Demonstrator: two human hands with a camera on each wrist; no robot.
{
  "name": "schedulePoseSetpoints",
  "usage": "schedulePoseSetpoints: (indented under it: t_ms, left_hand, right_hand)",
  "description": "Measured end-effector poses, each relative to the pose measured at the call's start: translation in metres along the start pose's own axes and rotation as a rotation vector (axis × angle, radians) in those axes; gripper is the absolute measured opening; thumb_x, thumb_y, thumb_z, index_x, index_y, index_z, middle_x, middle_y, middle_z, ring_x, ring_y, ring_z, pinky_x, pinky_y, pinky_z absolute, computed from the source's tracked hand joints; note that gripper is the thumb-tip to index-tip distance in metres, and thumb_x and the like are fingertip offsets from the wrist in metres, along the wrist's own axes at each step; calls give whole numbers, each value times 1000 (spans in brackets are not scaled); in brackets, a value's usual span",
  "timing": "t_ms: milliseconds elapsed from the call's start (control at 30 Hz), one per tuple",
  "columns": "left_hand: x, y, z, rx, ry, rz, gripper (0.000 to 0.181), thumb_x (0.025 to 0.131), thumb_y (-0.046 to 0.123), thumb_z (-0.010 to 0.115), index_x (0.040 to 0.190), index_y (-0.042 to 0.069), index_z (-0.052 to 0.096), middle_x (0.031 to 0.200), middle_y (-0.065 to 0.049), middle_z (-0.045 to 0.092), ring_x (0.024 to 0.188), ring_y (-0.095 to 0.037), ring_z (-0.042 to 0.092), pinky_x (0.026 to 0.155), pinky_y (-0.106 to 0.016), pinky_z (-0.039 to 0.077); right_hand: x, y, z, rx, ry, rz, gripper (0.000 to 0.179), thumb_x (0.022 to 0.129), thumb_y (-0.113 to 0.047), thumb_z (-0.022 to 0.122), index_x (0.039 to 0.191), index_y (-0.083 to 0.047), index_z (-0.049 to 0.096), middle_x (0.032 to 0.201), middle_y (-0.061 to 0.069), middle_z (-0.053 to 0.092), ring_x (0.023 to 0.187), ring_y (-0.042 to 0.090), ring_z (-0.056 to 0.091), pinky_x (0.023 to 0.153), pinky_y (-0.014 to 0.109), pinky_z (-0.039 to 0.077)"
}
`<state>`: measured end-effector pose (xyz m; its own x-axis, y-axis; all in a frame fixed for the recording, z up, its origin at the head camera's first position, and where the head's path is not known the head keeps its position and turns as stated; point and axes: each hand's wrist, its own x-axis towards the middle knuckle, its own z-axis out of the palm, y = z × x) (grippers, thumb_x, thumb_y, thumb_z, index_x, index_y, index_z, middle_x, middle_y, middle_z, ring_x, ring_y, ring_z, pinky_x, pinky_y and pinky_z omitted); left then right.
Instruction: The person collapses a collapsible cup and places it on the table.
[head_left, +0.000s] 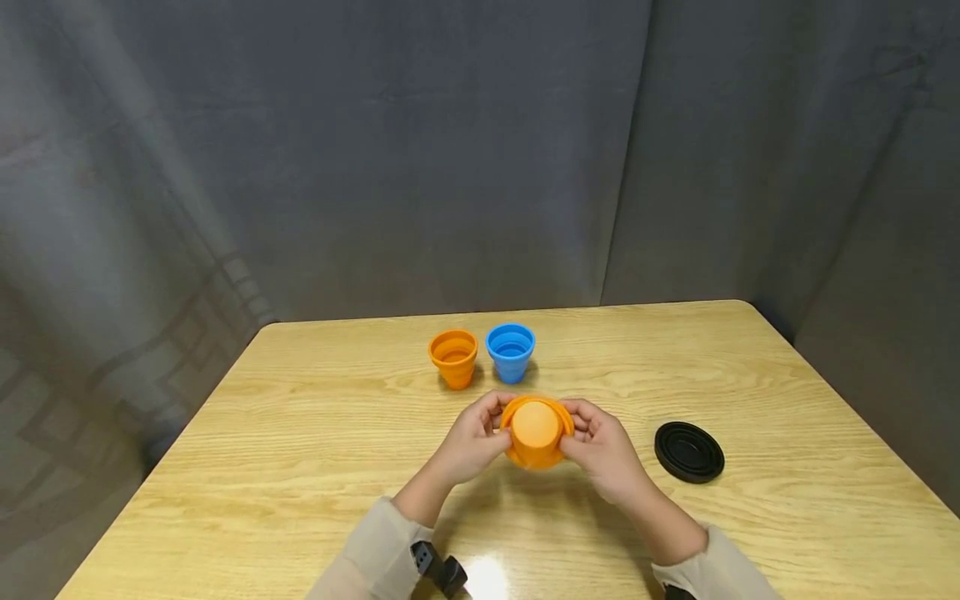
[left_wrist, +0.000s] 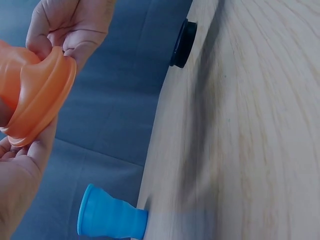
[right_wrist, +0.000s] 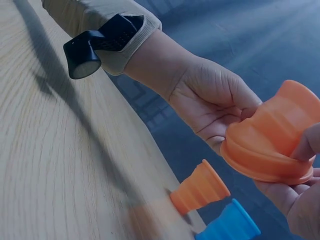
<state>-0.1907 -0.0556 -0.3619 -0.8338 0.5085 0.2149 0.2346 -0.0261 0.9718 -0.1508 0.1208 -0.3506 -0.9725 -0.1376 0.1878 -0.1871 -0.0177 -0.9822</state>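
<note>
Both hands hold an orange collapsible cup above the table, its base turned toward the head camera. On one side my left hand pinches the rim and wall between thumb and fingers. My right hand grips the opposite side the same way. In the left wrist view the soft wall of this cup bulges and folds near the rim. The right wrist view shows a thumb pressing a dent into the cup close to its rim.
Beyond the hands, a second orange cup and a blue cup stand upright side by side, both extended. A flat black ringed disc lies on the wooden table to the right. Grey curtains hang behind the table.
</note>
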Motion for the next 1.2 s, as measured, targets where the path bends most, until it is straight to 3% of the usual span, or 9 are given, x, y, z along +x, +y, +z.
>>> schedulePoseSetpoints:
  t_ms: [400, 633, 733, 900, 1100, 1200]
  left_hand:
    - [-2, -1, -5, 16, -25, -6, 38, 73, -15, 39, 110, -10, 43, 101, -15, 49, 82, -14, 50, 68, -24, 48]
    - [-3, -4, -7, -18, -40, -6, 35, 74, -16, 39, 109, -11, 43, 90, -10, 49, 75, -12, 52, 63, -22, 48]
    - [-4, -6, -11, -62, -101, 15, 34, 75, -15, 40, 110, -13, 41, 89, -9, 48, 76, -13, 53, 65, -23, 48]
    - [-7, -10, -18, -171, -241, 74, 31, 80, -13, 42, 109, -17, 35, 90, -8, 48, 80, -12, 54, 69, -23, 48]
    - [-9, -17, -20, -309, -289, 38, 30, 80, -11, 44, 110, -8, 38, 91, -6, 47, 81, -12, 51, 71, -21, 46]
    - [-14, -20, -21, -407, -321, 63, 30, 81, -9, 45, 111, -3, 40, 94, -7, 47, 84, -13, 50, 74, -22, 45]
  right_hand:
    - [1, 1, 1, -28, -8, 33, 33, 71, 18, 44, 104, 15, 46, 89, 18, 55, 65, 9, 49, 60, 21, 47]
    - [1, 0, -3, 12, -42, 51, 34, 72, 17, 42, 105, 17, 44, 88, 15, 54, 69, 12, 53, 61, 24, 49]
    - [2, 1, -10, 47, -116, 35, 33, 72, 14, 43, 105, 18, 43, 88, 13, 55, 72, 13, 55, 63, 26, 49]
    - [3, 3, -20, 165, -314, -18, 32, 73, 12, 45, 104, 19, 39, 89, 9, 56, 76, 15, 56, 66, 27, 49]
    - [6, 9, -24, 299, -449, 0, 31, 76, 11, 45, 107, 5, 43, 95, 11, 55, 83, 17, 56, 72, 29, 48]
    - [6, 14, -24, 345, -471, 10, 30, 78, 11, 44, 107, 3, 44, 97, 11, 54, 85, 17, 55, 74, 28, 47]
